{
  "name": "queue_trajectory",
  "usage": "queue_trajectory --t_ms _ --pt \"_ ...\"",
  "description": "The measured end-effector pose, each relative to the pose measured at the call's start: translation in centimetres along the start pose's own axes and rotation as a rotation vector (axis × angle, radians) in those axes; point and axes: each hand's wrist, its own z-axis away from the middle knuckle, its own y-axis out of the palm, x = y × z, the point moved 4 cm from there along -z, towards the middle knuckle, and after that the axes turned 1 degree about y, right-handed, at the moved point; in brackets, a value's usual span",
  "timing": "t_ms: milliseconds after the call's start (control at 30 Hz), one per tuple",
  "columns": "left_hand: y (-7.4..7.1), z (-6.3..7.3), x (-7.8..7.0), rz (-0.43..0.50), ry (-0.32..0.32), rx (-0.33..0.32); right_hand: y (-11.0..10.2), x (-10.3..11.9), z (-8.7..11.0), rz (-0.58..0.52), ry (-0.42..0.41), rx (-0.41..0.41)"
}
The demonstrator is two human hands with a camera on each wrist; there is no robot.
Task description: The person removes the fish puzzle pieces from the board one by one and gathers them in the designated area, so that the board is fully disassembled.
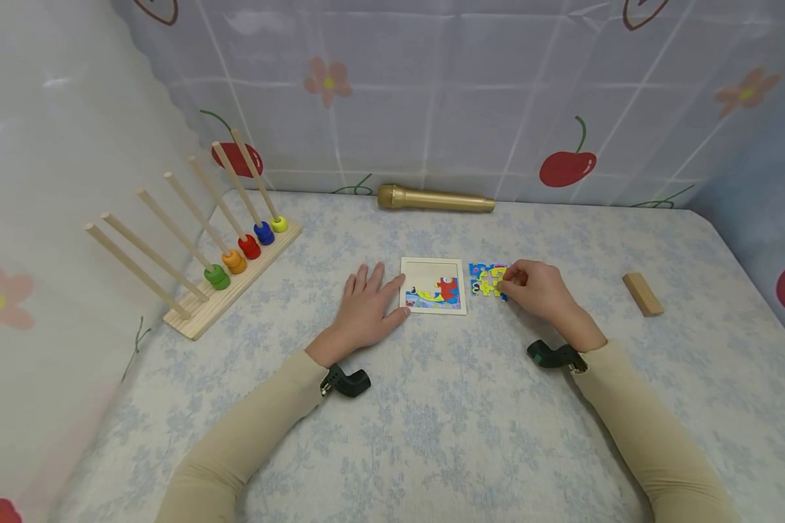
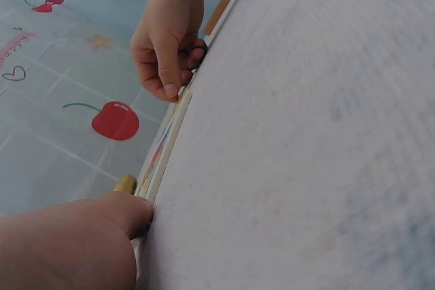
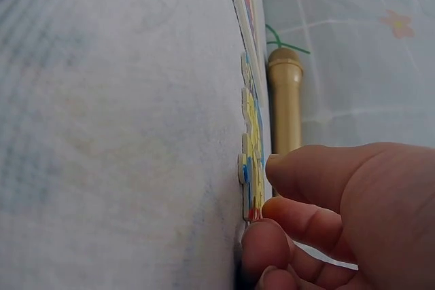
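Observation:
A square wooden puzzle tray [image 1: 433, 261] lies on the table, its lower part filled with red, yellow and blue picture pieces. My left hand [image 1: 368, 305] rests spread at its left edge, thumb and forefinger touching the frame. Right of the tray lie several loose jigsaw pieces [image 1: 481, 277], blue and yellow, grouped together. At their right side my right hand [image 1: 535, 292] has its fingers curled and pinches a puzzle piece [image 3: 255, 205], largely hidden by the fingertips in the head view. The left wrist view shows the tray edge-on [image 2: 170, 142] between both hands.
A wooden counting rack [image 1: 222, 296] with upright pegs and coloured rings stands at the left. Behind the tray lies a gold toy microphone [image 1: 438, 200] against the curtain. A wooden block [image 1: 642, 294] lies on the right.

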Motion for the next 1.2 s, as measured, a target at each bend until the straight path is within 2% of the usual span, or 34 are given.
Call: queue_trajectory --t_ms 167,400,567,733,1067,1200 --pt "-0.1 0.1 -0.1 -0.003 0.000 0.001 0.0 0.0 0.0 0.002 0.008 0.001" --pt "0.0 0.0 -0.1 -0.006 -0.011 0.020 -0.4 -0.1 0.0 -0.011 0.048 0.044" --pt "0.1 0.0 0.1 -0.011 -0.023 0.035 -1.1 0.3 -0.1 -0.043 0.036 0.036" --pt "0.1 -0.1 0.2 -0.016 -0.014 0.027 -1.4 1.8 -0.4 -0.046 -0.025 0.035" --pt "0.2 -0.2 0.2 -0.008 -0.007 0.024 0.2 6.4 -1.8 -0.008 -0.214 0.147" --pt "0.2 -0.2 0.2 -0.010 -0.020 0.028 0.7 8.1 -2.2 -0.010 -0.248 0.180"
